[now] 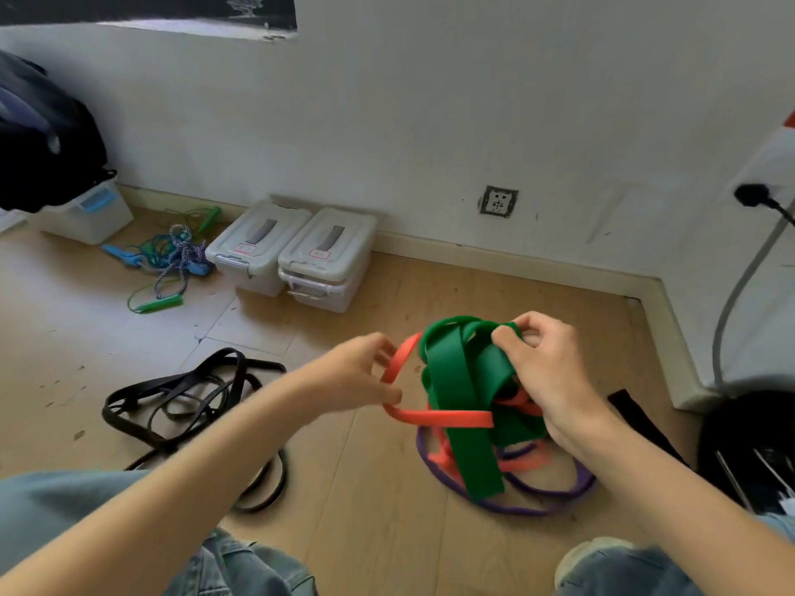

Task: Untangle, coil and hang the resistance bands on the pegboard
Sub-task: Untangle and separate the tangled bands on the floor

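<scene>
At the lower centre of the frame, the left hand point(363, 372) pinched the orange band point(439, 417) — the right hand point(546, 372) gripped the green band point(466, 389) over the purple band point(542, 505).

Green band point(466, 406), orange band point(439, 417), purple band point(555, 494), black bands point(189, 393). Floor point(365, 531) pale wood. Wall point(430, 122) white. Bins point(297, 255) translucent white, grey handles. Rope point(180, 255) blue-white braided.
</scene>
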The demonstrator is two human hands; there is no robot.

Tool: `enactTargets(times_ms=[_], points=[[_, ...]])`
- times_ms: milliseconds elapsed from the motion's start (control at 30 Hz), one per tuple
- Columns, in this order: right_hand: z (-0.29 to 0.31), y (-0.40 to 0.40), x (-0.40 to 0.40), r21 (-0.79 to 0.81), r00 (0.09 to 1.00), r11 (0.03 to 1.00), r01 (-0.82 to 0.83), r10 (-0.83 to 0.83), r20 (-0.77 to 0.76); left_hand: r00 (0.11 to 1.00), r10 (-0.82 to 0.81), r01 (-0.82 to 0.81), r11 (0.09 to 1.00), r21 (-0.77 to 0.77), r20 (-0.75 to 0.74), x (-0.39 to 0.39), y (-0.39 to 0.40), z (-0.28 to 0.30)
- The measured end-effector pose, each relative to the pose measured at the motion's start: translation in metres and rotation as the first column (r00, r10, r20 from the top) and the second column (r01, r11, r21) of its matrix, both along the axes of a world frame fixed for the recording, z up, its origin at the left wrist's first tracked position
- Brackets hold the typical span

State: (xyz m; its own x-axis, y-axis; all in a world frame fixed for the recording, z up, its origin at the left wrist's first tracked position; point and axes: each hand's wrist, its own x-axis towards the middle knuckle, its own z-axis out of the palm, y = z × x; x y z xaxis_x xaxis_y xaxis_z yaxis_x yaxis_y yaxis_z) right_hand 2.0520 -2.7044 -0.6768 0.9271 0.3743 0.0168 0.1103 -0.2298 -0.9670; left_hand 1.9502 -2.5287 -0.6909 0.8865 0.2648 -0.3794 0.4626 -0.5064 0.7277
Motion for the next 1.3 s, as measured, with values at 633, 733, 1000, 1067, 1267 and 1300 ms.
enactTargets(times_ms=[633, 733, 1000, 1067, 1267, 1300], points=[[0.020, -0.009, -0.001, -0.586, 0.878, 0.753, -0.299, 0.457, 0.139, 0.920, 0.375, -0.149, 0.608, -0.780, 0.116, -0.001, 0.003, 0.043], [0.016, -0.002, -0.009, -0.497, 0.840, 0.771, -0.398, 0.525, 0.140, 0.939, 0.326, -0.112, 0.590, -0.799, 0.109, 0.000, 0.001, 0.052], [0.008, 0.006, -0.017, -0.248, 0.864, 0.847, -0.469, 0.499, 0.072, 0.996, 0.001, 0.053, 0.812, -0.582, 0.092, -0.011, 0.006, 0.061], [0.014, 0.003, -0.005, -0.115, 0.946, 0.940, -0.321, 0.325, 0.016, 0.964, 0.235, -0.153, 0.872, -0.465, 0.122, -0.010, 0.024, 0.064], [0.030, -0.019, 0.022, -0.071, 0.960, 0.968, -0.239, 0.225, -0.167, 0.979, 0.205, -0.204, 0.948, 0.246, 0.024, -0.004, 0.040, 0.042], [0.032, -0.017, 0.017, -0.069, 0.941, 0.945, -0.320, 0.308, -0.138, 0.988, 0.151, -0.121, 0.881, 0.457, -0.029, -0.002, 0.040, 0.037]])
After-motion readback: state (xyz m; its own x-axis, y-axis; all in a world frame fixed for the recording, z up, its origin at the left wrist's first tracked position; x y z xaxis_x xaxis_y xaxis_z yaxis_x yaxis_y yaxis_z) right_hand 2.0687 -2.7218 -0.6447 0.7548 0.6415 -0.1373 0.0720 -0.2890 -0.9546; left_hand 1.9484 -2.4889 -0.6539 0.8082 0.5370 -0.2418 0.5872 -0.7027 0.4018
